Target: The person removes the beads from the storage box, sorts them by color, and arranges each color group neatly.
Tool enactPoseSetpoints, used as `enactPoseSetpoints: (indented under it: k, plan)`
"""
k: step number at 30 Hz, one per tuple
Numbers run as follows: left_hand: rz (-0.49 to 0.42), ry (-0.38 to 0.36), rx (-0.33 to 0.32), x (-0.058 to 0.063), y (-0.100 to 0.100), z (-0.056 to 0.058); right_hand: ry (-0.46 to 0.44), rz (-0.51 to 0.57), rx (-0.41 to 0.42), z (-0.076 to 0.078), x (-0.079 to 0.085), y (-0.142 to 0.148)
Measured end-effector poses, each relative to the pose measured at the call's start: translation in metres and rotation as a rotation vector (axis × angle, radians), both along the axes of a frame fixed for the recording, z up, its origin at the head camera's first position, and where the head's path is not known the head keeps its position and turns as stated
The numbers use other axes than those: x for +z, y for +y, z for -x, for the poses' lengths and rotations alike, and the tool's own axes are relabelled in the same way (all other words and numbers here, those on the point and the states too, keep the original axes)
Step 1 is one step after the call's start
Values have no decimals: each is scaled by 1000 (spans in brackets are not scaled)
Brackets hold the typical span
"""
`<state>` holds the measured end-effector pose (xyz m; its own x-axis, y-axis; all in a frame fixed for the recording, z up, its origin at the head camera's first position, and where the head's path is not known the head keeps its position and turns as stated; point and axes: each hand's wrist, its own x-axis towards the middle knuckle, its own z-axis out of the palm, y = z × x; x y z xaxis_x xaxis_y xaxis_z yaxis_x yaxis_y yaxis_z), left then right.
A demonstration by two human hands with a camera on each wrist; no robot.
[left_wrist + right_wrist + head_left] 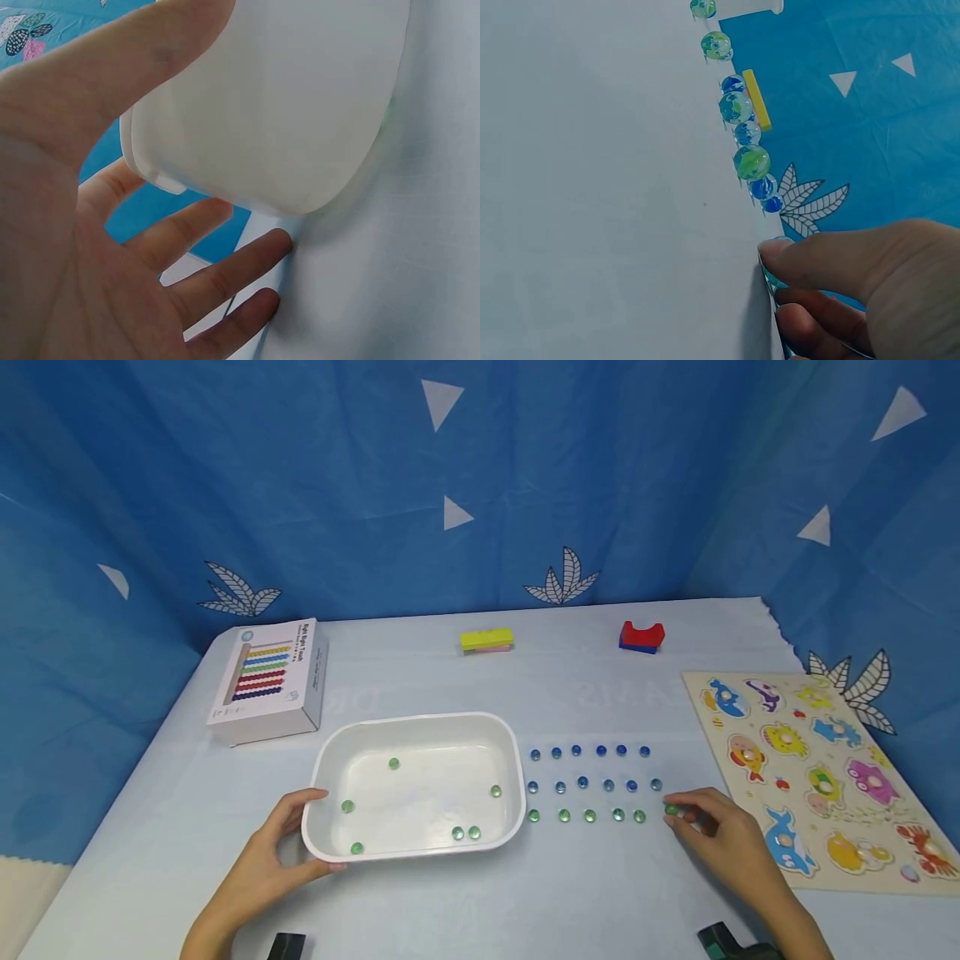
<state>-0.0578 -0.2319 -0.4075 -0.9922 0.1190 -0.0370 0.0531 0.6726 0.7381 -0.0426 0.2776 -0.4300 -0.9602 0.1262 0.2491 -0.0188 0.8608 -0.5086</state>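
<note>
The left hand grips the white tray at its left end, thumb at the near rim and a finger over the side rim. Six green marbles lie scattered inside it. The right hand pinches a green marble between thumb and fingers, at the right end of the near row of five more green ones on the counter. Beyond sit two rows of six bluish marbles; the puzzle board lies right of that hand.
</note>
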Motion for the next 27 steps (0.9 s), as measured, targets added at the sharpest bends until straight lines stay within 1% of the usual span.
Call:
enactPoseSetpoints:
  k: [9, 13, 17, 23, 27]
  plan:
    - [5, -19, 11, 2, 1, -1, -12, -31, 28, 0, 6, -2]
    - [-1, -11, 7, 2, 1, -1, 40, -36, 46, -2, 12, -6]
    - [3, -5, 7, 2, 1, -1, 86, -29, 85, -3, 16, -15]
    - [9, -30, 11, 4, 2, 0, 102, -73, 130, -1, 14, -24]
    - [11, -30, 13, 4, 2, 0, 95, -97, 147, 0, 12, -26]
